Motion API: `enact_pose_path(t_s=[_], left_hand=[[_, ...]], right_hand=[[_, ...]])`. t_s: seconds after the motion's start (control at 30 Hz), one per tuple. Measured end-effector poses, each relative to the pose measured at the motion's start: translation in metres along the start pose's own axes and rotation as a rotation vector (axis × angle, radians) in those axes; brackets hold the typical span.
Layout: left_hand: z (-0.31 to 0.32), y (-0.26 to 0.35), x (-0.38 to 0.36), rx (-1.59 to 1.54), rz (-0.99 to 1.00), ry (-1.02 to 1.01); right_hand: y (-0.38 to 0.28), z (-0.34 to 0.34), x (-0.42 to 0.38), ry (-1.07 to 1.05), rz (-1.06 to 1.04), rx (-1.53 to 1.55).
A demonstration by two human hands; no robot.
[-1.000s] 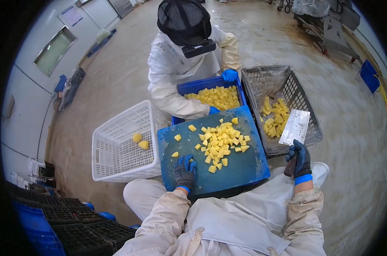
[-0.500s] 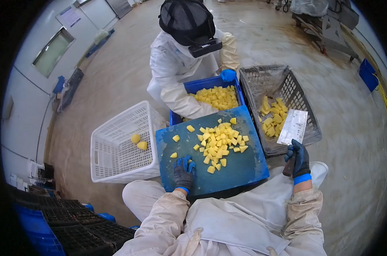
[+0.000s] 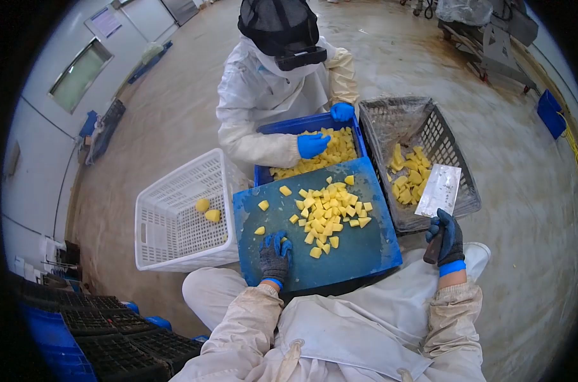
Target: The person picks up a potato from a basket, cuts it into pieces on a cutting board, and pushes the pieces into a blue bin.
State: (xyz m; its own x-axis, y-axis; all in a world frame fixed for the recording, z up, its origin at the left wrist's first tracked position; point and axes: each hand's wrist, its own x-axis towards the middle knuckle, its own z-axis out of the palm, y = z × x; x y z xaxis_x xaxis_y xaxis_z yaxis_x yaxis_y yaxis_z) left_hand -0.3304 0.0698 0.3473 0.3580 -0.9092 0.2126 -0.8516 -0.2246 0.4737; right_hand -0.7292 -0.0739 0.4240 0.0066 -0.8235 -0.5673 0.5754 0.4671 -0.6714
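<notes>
My left hand [image 3: 275,256], in a dark glove with blue fingers, rests on the left part of a blue-green cutting board [image 3: 365,254]. Its fingers are curled, and a bit of yellow potato piece [image 3: 284,240] shows between thumb and forefinger, mostly covered. A pile of cut potato chunks [image 3: 327,213] lies on the board, with a few loose ones to its left. Off the board's right side, my right hand [image 3: 448,237] is wrapped around the dark handle of a cleaver [image 3: 439,190]. The broad blade points forward, above the near edge of the grey crate.
Opposite, a person [image 3: 263,95] in white has blue-gloved hands over a blue crate [image 3: 263,175] of potato chunks. A white basket [image 3: 180,191] on the left holds a few potatoes. The lined grey crate [image 3: 454,140] at right holds potato pieces. Black crates [image 3: 110,331] stand lower left.
The other person's hand has come up out of the potato chunks in the blue crate, its blue glove now showing. My hands and the cleaver stay nearly still.
</notes>
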Motion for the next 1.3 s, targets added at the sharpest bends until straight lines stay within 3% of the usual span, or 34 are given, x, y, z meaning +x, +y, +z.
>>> enact_pose_path(t_s=[0.37, 0.93, 1.03, 1.2, 1.3], left_hand=[[-0.001, 0.0, 0.0, 0.032, 0.074, 0.036], [0.002, -0.005, -0.001, -0.005, 0.051, -0.027], [0.003, 0.002, -0.004, 0.041, 0.013, 0.034], [-0.009, 0.049, 0.017, 0.099, 0.37, 0.042], [-0.008, 0.07, 0.03, 0.043, 0.396, -0.091]], right_hand=[[-0.001, 0.001, -0.001, 0.013, -0.013, -0.045], [-0.002, 0.008, -0.006, -0.012, -0.027, -0.047], [-0.001, 0.006, -0.004, -0.011, -0.024, -0.021], [-0.001, 0.001, 0.001, -0.055, -0.024, -0.043], [-0.001, 0.001, 0.003, -0.04, -0.009, -0.02]])
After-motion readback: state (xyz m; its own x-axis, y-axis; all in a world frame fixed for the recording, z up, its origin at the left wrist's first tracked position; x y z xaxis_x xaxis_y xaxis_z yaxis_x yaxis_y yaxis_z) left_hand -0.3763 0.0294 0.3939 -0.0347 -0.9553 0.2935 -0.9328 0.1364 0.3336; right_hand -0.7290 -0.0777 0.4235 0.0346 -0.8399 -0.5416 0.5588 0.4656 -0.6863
